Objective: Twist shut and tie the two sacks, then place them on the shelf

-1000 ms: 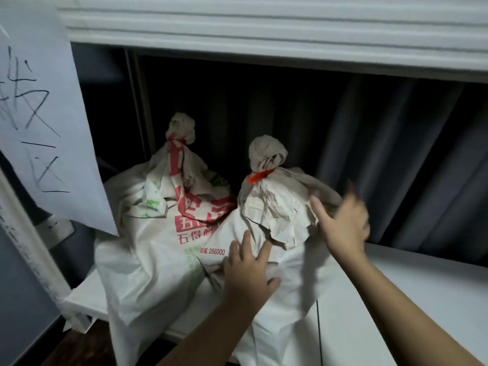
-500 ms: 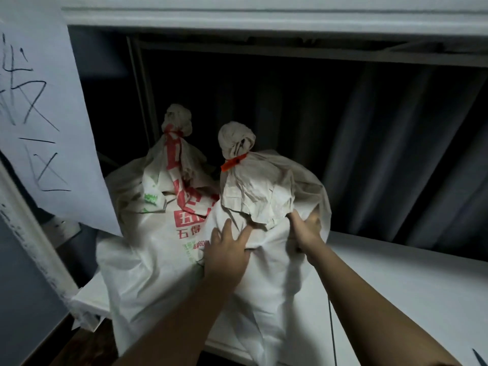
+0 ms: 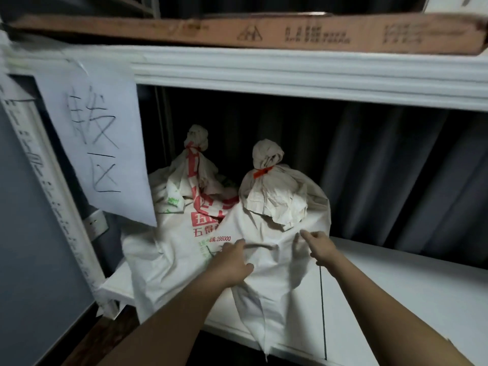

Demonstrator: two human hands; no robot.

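Two white woven sacks stand side by side on the white shelf (image 3: 396,286). The left sack (image 3: 171,239) has red and green print and a red tie (image 3: 194,147) round its twisted neck. The right sack (image 3: 277,207) is plain, its neck bound by an orange-red tie (image 3: 262,172). My left hand (image 3: 232,262) rests flat on the lower front of the right sack, fingers spread. My right hand (image 3: 319,249) touches the same sack's front right side with straight fingers. The sacks' lower corners hang over the shelf's front edge.
A handwritten paper sign (image 3: 97,154) hangs at the left, partly covering the left sack. A white shelf beam (image 3: 290,72) runs overhead with a flat cardboard box (image 3: 264,33) on top. A dark curtain (image 3: 396,167) closes the back. Bare shelf board lies to the right.
The view has pulled back and tilted up, showing the upper shelf and box. Both hands have slid lower on the right sack; the right hand has let go of its fold.
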